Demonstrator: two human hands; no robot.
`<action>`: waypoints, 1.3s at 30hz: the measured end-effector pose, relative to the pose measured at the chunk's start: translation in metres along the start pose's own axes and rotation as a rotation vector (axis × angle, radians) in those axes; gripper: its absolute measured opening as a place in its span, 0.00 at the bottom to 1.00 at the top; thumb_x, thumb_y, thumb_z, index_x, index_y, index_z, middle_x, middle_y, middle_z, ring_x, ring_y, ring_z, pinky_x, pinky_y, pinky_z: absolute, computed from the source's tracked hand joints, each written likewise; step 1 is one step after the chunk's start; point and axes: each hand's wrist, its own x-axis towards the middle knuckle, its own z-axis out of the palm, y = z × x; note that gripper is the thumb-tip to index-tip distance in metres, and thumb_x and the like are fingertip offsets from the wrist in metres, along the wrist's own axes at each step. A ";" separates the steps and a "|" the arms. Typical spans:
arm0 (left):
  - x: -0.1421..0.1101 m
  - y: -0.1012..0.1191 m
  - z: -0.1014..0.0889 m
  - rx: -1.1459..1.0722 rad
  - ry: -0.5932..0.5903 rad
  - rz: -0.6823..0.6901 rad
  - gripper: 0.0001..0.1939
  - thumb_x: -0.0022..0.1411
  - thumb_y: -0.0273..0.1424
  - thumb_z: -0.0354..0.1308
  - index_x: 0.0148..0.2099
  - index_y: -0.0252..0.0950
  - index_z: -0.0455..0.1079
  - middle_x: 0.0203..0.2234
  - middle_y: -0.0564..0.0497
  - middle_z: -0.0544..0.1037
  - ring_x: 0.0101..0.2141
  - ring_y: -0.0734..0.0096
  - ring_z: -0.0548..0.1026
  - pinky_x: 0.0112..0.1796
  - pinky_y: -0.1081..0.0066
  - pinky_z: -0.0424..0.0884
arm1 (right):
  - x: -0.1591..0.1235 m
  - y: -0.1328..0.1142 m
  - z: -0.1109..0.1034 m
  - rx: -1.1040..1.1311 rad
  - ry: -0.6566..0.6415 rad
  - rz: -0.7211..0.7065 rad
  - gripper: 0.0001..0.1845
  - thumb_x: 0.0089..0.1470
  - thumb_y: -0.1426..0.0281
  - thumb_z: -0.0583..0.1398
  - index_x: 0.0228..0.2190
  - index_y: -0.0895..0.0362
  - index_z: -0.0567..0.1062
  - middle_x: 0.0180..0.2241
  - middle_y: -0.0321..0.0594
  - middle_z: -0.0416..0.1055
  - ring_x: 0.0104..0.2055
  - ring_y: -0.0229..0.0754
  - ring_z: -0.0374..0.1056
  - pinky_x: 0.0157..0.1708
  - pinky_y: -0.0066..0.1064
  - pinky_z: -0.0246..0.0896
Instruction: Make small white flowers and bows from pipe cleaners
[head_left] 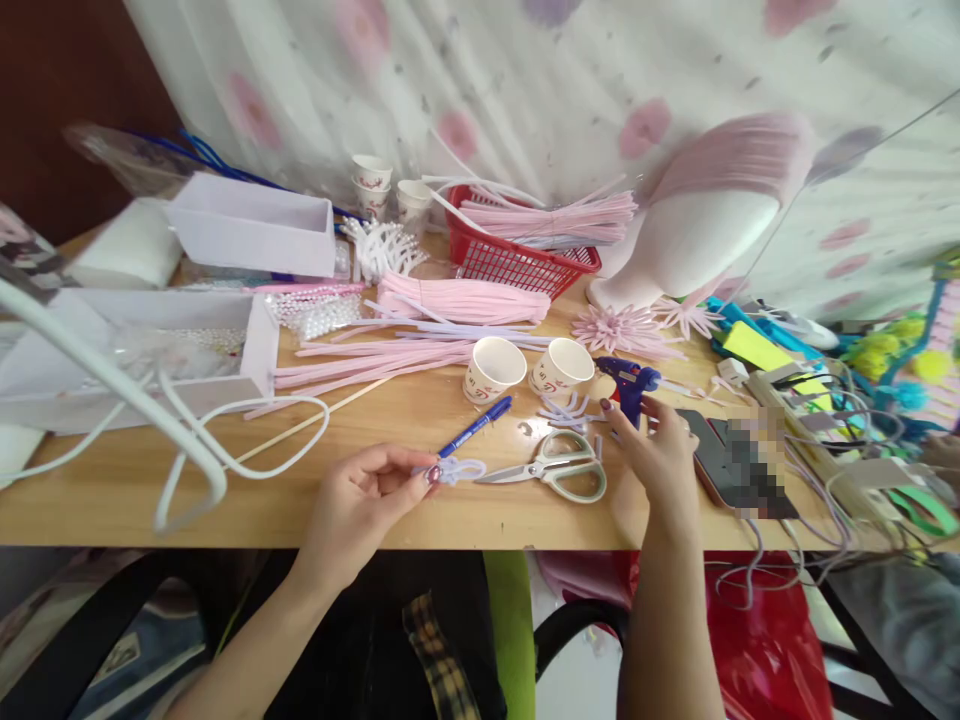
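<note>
Between the thumb and fingers of my left hand [375, 490] is a small lavender pipe cleaner shape [461, 469] with a loop at its right end. My right hand [654, 445] is open at the blue hot glue gun [628, 376], thumb and fingers apart on either side of its handle; whether they touch it I cannot tell. White-handled scissors [559, 466] lie between my hands, blades toward the lavender piece. A blue pen [475, 425] rests just beyond my left hand. Short lavender pipe cleaner pieces [568, 410] lie beside the glue gun.
Two paper cups [495, 368] stand mid-table, before pink pipe cleaner bundles [465, 300] and a red basket [517, 262]. White boxes [255, 225] and a looping white cable [322, 425] occupy the left. At right are a phone [709, 460], a power strip [817, 440] and a foam head [697, 230].
</note>
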 end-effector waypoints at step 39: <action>-0.003 -0.004 0.002 0.121 0.028 0.063 0.10 0.53 0.35 0.74 0.32 0.37 0.78 0.29 0.49 0.87 0.33 0.61 0.86 0.38 0.69 0.83 | -0.182 -0.045 0.003 0.425 -0.312 -0.443 0.18 0.60 0.57 0.62 0.24 0.54 0.70 0.22 0.35 0.63 0.25 0.42 0.60 0.24 0.34 0.52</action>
